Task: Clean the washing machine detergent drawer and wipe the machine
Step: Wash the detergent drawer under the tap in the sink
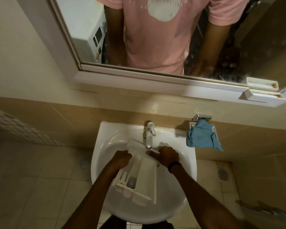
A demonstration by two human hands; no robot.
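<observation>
Head view looks down into the sink [96, 162], where the drawer [146, 172] lies in the bowl under the tap [149, 134]. Its long axis runs from the person's side away toward the tap, with the front panel at the far end. Both hands sit at that far end, one on each flank. The left hand [121, 160] has its fingers curled over the left wall, and the right hand [169, 156] is clamped on the right wall beside the spout. Neither is nearer, and the compartments lie back toward the person. Whether water runs I cannot tell. A cloth [201, 138] hangs right of the sink, nearer the right hand.
</observation>
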